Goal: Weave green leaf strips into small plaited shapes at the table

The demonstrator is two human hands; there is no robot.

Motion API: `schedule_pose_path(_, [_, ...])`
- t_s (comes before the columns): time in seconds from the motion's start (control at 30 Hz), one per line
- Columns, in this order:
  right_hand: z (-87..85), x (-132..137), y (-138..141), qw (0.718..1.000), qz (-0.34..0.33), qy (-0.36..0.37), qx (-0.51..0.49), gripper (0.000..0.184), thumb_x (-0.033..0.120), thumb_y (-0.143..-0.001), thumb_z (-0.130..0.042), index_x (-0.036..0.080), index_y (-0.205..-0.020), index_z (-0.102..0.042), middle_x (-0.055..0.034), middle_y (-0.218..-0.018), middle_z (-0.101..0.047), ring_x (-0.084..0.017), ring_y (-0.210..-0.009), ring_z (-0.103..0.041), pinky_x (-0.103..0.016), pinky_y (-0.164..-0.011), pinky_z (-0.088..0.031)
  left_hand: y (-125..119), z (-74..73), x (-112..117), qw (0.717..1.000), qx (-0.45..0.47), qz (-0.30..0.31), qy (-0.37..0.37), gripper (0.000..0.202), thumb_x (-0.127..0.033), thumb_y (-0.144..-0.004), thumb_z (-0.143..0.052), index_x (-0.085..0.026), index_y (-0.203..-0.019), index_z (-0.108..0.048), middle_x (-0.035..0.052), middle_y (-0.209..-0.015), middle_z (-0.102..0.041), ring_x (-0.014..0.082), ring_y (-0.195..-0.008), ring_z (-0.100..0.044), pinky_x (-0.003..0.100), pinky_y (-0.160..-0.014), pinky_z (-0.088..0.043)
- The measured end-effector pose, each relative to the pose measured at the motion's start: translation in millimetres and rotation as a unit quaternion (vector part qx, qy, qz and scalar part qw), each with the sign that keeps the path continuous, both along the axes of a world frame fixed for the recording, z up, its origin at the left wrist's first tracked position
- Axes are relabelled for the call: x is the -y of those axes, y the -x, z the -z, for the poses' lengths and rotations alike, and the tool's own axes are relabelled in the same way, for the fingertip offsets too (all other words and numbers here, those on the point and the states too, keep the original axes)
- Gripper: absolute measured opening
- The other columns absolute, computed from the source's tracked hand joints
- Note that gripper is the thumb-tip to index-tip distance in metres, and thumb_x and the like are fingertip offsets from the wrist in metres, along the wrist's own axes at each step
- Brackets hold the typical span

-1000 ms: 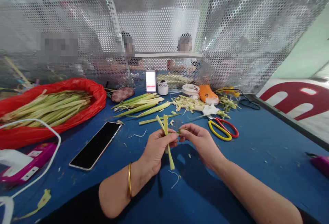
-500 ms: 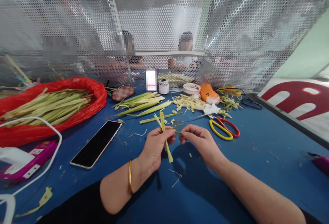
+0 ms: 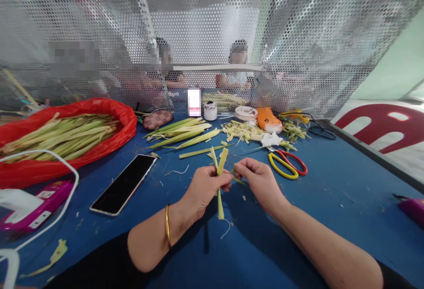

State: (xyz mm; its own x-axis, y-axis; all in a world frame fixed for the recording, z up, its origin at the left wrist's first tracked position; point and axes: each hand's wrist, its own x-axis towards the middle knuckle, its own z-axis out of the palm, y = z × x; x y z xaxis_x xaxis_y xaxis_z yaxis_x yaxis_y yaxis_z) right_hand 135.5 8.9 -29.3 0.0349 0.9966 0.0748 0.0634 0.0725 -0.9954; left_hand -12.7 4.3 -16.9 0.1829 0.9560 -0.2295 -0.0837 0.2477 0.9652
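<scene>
My left hand (image 3: pixel 210 186) pinches pale green leaf strips (image 3: pixel 222 161) between thumb and fingers; their ends stick out above and below the grip. Close on its right, my right hand (image 3: pixel 256 178) has its thumb and index finger closed on a thin green strand (image 3: pixel 239 181) that runs toward the left hand. The fingertips hide how strand and strips join. Beyond the hands lie longer green leaves (image 3: pixel 185 132) and a single narrow stalk (image 3: pixel 202 152). Scissors (image 3: pixel 286 165) with one yellow and one red handle rest to the right of my right hand.
At left are a red plastic bag (image 3: pixel 127 125) of leaf strips, a phone (image 3: pixel 124 185) and a purple power strip (image 3: pixel 49 205) with a white cable. Leaf scraps (image 3: pixel 243 132), a tape roll (image 3: pixel 245 113) and an orange packet (image 3: pixel 269 120) lie toward the perforated metal screen (image 3: pixel 212 28). People sit behind it.
The left hand has shifted slightly right and turned the strips, so their upper ends now lean right. The right hand stays close, and the thin strand's free end now points down and right.
</scene>
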Motion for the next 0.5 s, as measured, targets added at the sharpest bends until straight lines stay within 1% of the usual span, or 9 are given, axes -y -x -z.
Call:
schedule_pose_path(0.07, [-3.0,-0.2,0.8,0.998,-0.033,0.037,-0.041,0.031,0.049,-0.072,-0.066,0.018,-0.072,-0.063,0.0001,-0.065,-0.063,-0.014,-0.06,-0.057,-0.029,-0.065,-0.045,1.4,0.0,-0.8,1.0,0.009,-0.022,0.019,0.011,-0.021,-0.069,-0.073,-0.012,-0.07,-0.068,0.0005,-0.059,-0.061,0.0077,-0.052,-0.054,0.021,-0.056,-0.042])
schedule_pose_path(0.13, [-5.8,0.5,0.8,0.994,-0.075,0.059,-0.055,0.034,0.05,-0.071,-0.068,0.017,-0.08,-0.064,-0.0009,-0.069,-0.066,-0.014,-0.062,-0.06,-0.03,-0.067,-0.047,3.2,-0.7,-1.8,0.999,0.024,-0.03,0.032,0.014,-0.024,-0.069,-0.074,-0.012,-0.073,-0.067,0.0005,-0.061,-0.061,0.0072,-0.051,-0.054,0.02,-0.055,-0.042])
schedule_pose_path(0.2, [-6.9,1.5,-0.1,0.993,-0.097,0.054,-0.031,0.031,0.047,-0.071,-0.07,0.017,-0.076,-0.064,-0.0002,-0.064,-0.065,-0.014,-0.061,-0.059,-0.029,-0.067,-0.046,5.3,-1.8,-3.4,0.998,0.046,-0.027,0.04,0.021,-0.03,-0.069,-0.075,-0.011,-0.072,-0.066,0.0005,-0.06,-0.06,0.007,-0.05,-0.053,0.02,-0.053,-0.041])
schedule_pose_path(0.23, [-6.6,1.9,-0.8,0.994,-0.095,0.047,-0.017,0.029,0.045,-0.072,-0.07,0.017,-0.07,-0.063,0.0004,-0.061,-0.063,-0.013,-0.059,-0.058,-0.029,-0.066,-0.046,6.5,-2.4,-4.4,0.997,0.06,-0.025,0.045,0.025,-0.034,-0.07,-0.075,-0.012,-0.073,-0.065,0.0007,-0.061,-0.06,0.0074,-0.049,-0.053,0.02,-0.052,-0.041])
schedule_pose_path(0.3, [-4.5,1.9,-2.3,0.996,-0.08,0.04,-0.003,0.028,0.042,-0.073,-0.069,0.017,-0.063,-0.061,0.0012,-0.057,-0.061,-0.012,-0.056,-0.055,-0.028,-0.064,-0.044,8.6,-3.5,-6.7,0.993,0.097,-0.021,0.062,0.032,-0.043,-0.072,-0.072,-0.013,-0.082,-0.065,0.0011,-0.064,-0.061,0.0086,-0.05,-0.054,0.021,-0.051,-0.043])
schedule_pose_path(0.37, [-1.5,0.8,-3.6,0.997,-0.072,0.041,-0.002,0.029,0.042,-0.073,-0.068,0.017,-0.061,-0.06,0.0011,-0.057,-0.06,-0.012,-0.056,-0.054,-0.029,-0.064,-0.044,9.9,-4.1,-8.5,0.988,0.135,-0.015,0.073,0.037,-0.045,-0.075,-0.07,-0.015,-0.094,-0.064,0.0014,-0.068,-0.063,0.0097,-0.051,-0.056,0.022,-0.052,-0.044])
schedule_pose_path(0.4, [-0.2,0.0,-4.2,0.997,-0.068,0.041,-0.003,0.029,0.043,-0.074,-0.067,0.017,-0.063,-0.061,0.0008,-0.058,-0.06,-0.013,-0.057,-0.054,-0.029,-0.064,-0.044,10.1,-4.1,-8.9,0.986,0.147,-0.013,0.075,0.037,-0.044,-0.075,-0.069,-0.016,-0.097,-0.063,0.0014,-0.069,-0.063,0.0099,-0.052,-0.057,0.023,-0.053,-0.045])
schedule_pose_path(0.43, [0.8,-0.9,-4.7,0.998,-0.055,0.039,-0.006,0.027,0.043,-0.074,-0.066,0.017,-0.067,-0.062,0.0004,-0.06,-0.06,-0.013,-0.058,-0.055,-0.03,-0.066,-0.045,9.8,-3.9,-8.8,0.986,0.146,-0.015,0.073,0.035,-0.043,-0.075,-0.07,-0.016,-0.096,-0.063,0.0013,-0.069,-0.063,0.0099,-0.052,-0.056,0.023,-0.053,-0.045])
schedule_pose_path(0.5, [1.5,-2.7,-6.0,1.0,0.001,0.008,0.004,0.024,0.041,-0.072,-0.068,0.018,-0.079,-0.065,-0.0013,-0.07,-0.064,-0.016,-0.066,-0.059,-0.032,-0.07,-0.046,8.7,-3.4,-7.5,0.991,0.117,-0.021,0.065,0.03,-0.041,-0.074,-0.071,-0.015,-0.086,-0.063,0.0009,-0.068,-0.062,0.0089,-0.051,-0.055,0.021,-0.051,-0.044])
